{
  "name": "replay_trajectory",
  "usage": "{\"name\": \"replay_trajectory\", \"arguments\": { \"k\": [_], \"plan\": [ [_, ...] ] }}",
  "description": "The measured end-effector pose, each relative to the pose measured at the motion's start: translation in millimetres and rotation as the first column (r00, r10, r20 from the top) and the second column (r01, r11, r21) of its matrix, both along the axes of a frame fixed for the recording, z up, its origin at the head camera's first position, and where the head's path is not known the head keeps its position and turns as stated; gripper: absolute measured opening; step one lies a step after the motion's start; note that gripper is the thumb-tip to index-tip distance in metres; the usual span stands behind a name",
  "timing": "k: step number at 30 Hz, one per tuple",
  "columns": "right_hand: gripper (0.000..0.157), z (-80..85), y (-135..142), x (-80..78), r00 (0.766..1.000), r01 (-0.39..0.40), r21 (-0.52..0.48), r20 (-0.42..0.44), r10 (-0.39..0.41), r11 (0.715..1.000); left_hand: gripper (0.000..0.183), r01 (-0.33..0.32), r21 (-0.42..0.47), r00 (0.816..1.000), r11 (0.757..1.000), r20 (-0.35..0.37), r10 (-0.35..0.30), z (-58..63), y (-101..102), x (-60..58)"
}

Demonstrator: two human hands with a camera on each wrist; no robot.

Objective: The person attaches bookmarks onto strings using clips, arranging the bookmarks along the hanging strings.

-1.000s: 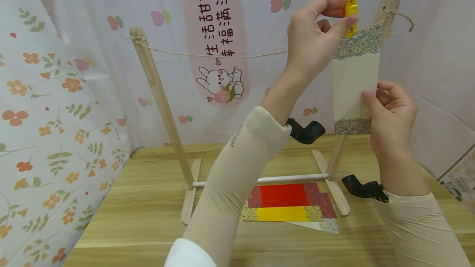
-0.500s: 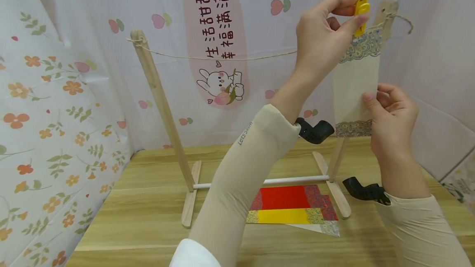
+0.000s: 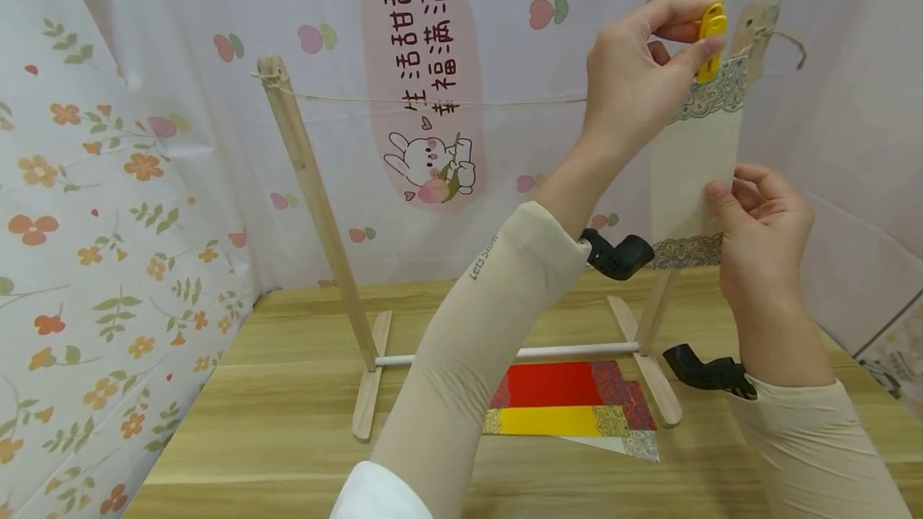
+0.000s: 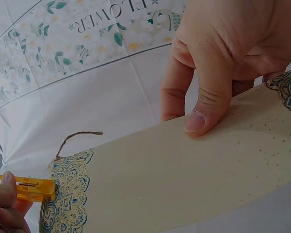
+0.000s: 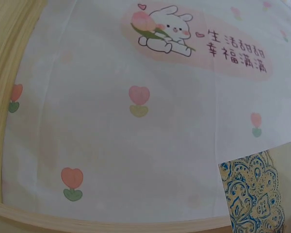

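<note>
My left hand pinches a yellow clothespin between thumb and fingers at the top edge of a cream paper strip. In the left wrist view the tip of the clothespin overlaps the strip's blue-and-gold patterned end. Lower down, my right hand holds the strip by its right edge, thumb in front and fingers behind. The strip hangs upright at the string, close to the right wooden post. The right wrist view catches only its lower patterned end.
The left post carries the string's other end. A white rod joins the posts low down, above the wooden table. Red and yellow paper strips lie overlapping there, with a white one partly beneath.
My left hand has shifted right along the strip's top edge with the clothespin, then slightly down. The string sags a little less. My right hand keeps its hold on the strip.
</note>
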State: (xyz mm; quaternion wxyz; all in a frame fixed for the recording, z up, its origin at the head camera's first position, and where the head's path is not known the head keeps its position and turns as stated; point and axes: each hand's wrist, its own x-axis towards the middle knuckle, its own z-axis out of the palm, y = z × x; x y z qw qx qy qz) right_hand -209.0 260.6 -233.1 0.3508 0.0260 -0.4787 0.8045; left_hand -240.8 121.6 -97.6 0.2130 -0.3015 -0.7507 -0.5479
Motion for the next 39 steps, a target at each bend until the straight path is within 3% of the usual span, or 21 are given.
{"name": "replay_trajectory", "arguments": {
  "k": [17, 27, 39],
  "plan": [
    [0.016, -0.6, -7, -1.8, 0.999, 0.036, -0.03, -0.011, -0.036, 0.999, 0.031, -0.01, -0.056, 0.998, 0.998, 0.057, 0.013, -4.3, 0, -0.7],
    [0.014, -2.1, -9, -3.1, 0.997, 0.069, -0.065, -0.034, -0.071, 0.995, 0.037, -0.009, -0.141, 1.0, 0.99, 0.028, 0.013, -1.2, -3, -2.9],
    [0.01, -5.7, -11, -0.9, 0.996, 0.079, -0.037, -0.042, -0.08, 0.996, 0.038, 0.04, -0.129, 0.987, 0.991, 0.158, -0.02, 3.5, -6, -1.2]
  ]
}}
